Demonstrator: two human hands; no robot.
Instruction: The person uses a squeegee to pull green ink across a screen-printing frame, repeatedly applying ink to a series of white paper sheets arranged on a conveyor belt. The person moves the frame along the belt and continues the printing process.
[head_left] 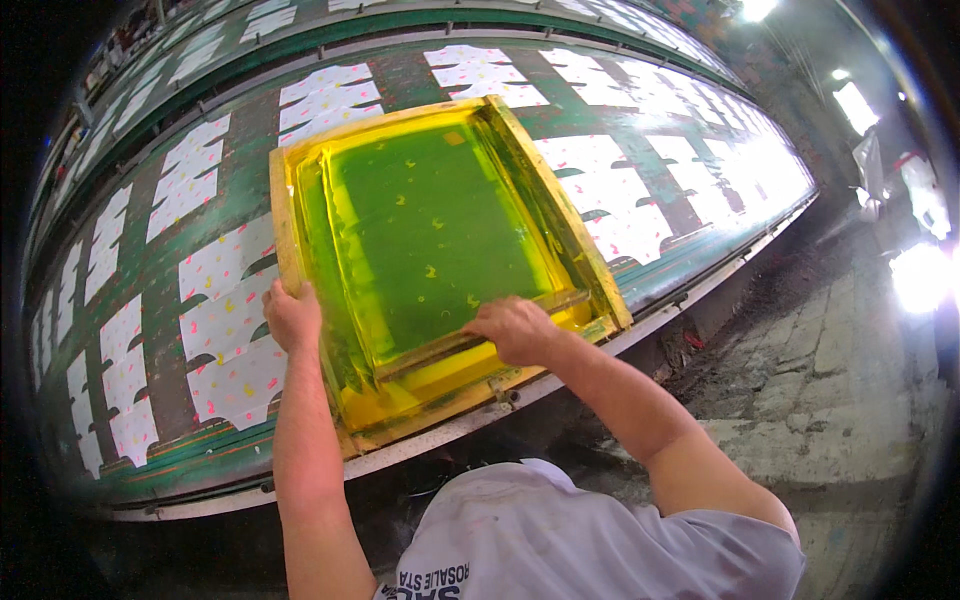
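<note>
So the squeegee [430, 354] is lying crosswise inside the near end of the screen frame [282, 215], long axis running side to side, roughly parallel to the near rail. Right hand [515, 330] is the one on it, fingers closed over the bar right of its middle; left hand [294, 315] is off at the frame's left rail, curled onto it, though I can't tell how tight. Room-wise, most of the green mesh [430, 230] stretches from the squeegee up to the frame's far rail, with just a narrow yellow strip behind it. Its right end sits close to the frame's right rail. White printed pieces [225, 330] lie on the bench [545, 118] either side of the frame.
</note>
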